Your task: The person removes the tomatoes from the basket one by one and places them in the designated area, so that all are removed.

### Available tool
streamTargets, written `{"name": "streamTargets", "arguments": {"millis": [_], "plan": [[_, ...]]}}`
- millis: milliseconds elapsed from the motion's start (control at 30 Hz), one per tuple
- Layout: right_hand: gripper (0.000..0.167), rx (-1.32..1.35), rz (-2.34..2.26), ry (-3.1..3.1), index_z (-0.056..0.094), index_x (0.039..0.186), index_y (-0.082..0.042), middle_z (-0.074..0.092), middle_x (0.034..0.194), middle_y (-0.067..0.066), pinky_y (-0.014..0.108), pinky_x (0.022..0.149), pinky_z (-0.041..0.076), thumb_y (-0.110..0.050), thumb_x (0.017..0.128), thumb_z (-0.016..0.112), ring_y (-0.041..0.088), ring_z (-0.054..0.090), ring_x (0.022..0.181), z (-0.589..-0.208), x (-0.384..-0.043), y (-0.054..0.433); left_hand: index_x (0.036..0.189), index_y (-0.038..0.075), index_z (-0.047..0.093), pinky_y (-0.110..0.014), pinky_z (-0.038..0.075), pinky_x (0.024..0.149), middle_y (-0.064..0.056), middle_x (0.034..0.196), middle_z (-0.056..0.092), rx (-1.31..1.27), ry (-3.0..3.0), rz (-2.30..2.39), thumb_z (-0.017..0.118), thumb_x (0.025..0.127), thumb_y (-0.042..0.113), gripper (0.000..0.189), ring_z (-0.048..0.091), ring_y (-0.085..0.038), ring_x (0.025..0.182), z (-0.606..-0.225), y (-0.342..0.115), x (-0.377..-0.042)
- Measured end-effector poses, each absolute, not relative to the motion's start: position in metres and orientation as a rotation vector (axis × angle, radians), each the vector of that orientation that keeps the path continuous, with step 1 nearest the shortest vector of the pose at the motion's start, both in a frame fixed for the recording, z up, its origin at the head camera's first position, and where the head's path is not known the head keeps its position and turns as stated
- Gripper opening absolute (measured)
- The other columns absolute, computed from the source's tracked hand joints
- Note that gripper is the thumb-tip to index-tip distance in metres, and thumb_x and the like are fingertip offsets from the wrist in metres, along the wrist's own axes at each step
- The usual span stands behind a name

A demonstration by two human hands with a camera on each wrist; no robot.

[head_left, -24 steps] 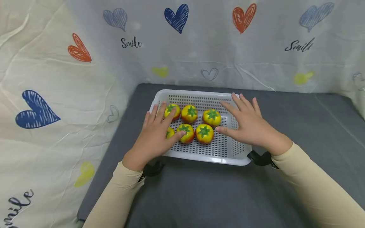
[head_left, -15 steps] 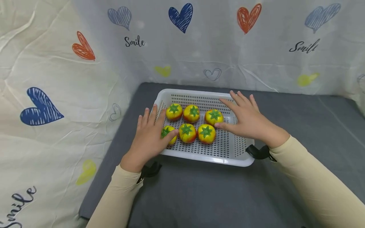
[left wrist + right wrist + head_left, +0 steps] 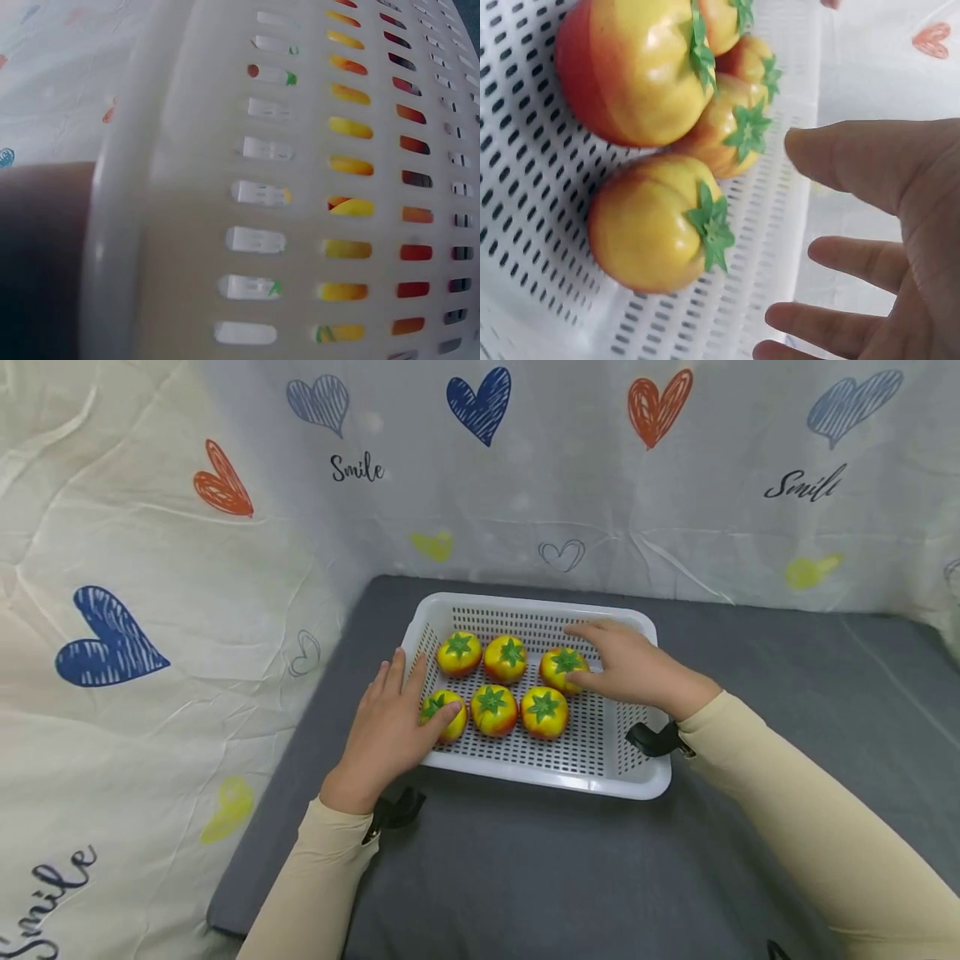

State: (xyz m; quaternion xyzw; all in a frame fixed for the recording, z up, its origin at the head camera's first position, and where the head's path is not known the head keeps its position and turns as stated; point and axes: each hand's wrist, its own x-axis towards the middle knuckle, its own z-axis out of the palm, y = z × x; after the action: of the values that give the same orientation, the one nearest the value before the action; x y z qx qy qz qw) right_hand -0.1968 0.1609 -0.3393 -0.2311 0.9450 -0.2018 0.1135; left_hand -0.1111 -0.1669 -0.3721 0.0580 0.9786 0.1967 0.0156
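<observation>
Several yellow-and-red tomatoes with green star-shaped leaf caps sit in two rows in a white perforated basket [image 3: 555,783]. My left hand [image 3: 386,722] lies over the basket's left side, fingers straight and spread, its thumb overlapping the front left tomato [image 3: 442,714]. The left wrist view is filled by the slotted basket wall [image 3: 180,225], with tomatoes showing through the slots. My right hand [image 3: 637,667] reaches over the basket's right side, its thumb tip at the back right tomato [image 3: 561,668]. In the right wrist view its fingers [image 3: 855,262] are extended and apart, holding nothing.
The basket stands on a dark grey table [image 3: 525,868]. A white curtain [image 3: 570,493] printed with hearts and "Smile" hangs behind it and along the left. Black wrist straps [image 3: 656,739] show at both wrists.
My right hand has moved left and lower, over the basket toward the back right tomato. My left hand has shifted slightly left, uncovering the back left tomato. The view has shifted a little.
</observation>
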Motion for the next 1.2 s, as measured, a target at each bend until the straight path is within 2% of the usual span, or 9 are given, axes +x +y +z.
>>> {"name": "streamTargets", "arguments": {"millis": [233,400,667,967,1200], "plan": [[0.071,-0.694,-0.583,2.7,0.046,0.157,-0.002,0.042,0.161,0.027,0.066,0.12,0.029,-0.026,0.096,0.073,0.049,0.036,0.15,-0.348,-0.21,0.153,0.167,0.01,0.028,-0.068,0.019,0.123,-0.024,0.174,0.013,0.183,3.074,0.6,0.062,0.1,0.054,0.088,0.015,-0.048,0.159,-0.374,-0.166,-0.11],[0.071,-0.684,-0.539,2.657,0.045,0.157,-0.001,0.043,0.16,0.028,0.064,0.119,0.033,-0.022,0.096,0.074,0.048,0.04,0.147,-0.355,-0.218,0.151,0.166,0.009,0.031,-0.066,0.021,0.124,-0.022,0.174,0.013,0.179,3.077,0.593,0.061,0.1,0.054,0.086,0.015,-0.045,0.16,-0.38,-0.166,-0.109],[0.073,-0.712,-0.534,2.645,0.05,0.155,-0.003,0.049,0.156,0.025,0.064,0.118,0.035,-0.018,0.09,0.079,0.046,0.046,0.144,-0.361,-0.226,0.145,0.166,0.009,0.031,-0.064,0.02,0.125,-0.02,0.175,0.011,0.17,3.104,0.561,0.058,0.101,0.055,0.084,0.015,-0.043,0.16,-0.38,-0.168,-0.11],[0.067,-0.791,-0.548,2.588,0.056,0.149,0.0,0.062,0.144,0.022,0.061,0.114,0.043,-0.012,0.088,0.081,0.042,0.058,0.132,-0.37,-0.227,0.147,0.166,0.01,0.031,-0.065,0.02,0.125,-0.02,0.175,0.011,0.17,3.084,0.57,0.059,0.1,0.055,0.085,0.014,-0.044,0.16,-0.379,-0.166,-0.11],[0.068,-0.793,-0.563,2.592,0.057,0.148,0.0,0.062,0.143,0.021,0.06,0.113,0.043,-0.011,0.086,0.083,0.04,0.058,0.131,-0.37,-0.231,0.149,0.166,0.011,0.032,-0.067,0.022,0.123,-0.019,0.175,0.011,0.135,3.086,0.578,0.06,0.099,0.053,0.084,0.015,-0.044,0.16,-0.377,-0.163,-0.109]]}}
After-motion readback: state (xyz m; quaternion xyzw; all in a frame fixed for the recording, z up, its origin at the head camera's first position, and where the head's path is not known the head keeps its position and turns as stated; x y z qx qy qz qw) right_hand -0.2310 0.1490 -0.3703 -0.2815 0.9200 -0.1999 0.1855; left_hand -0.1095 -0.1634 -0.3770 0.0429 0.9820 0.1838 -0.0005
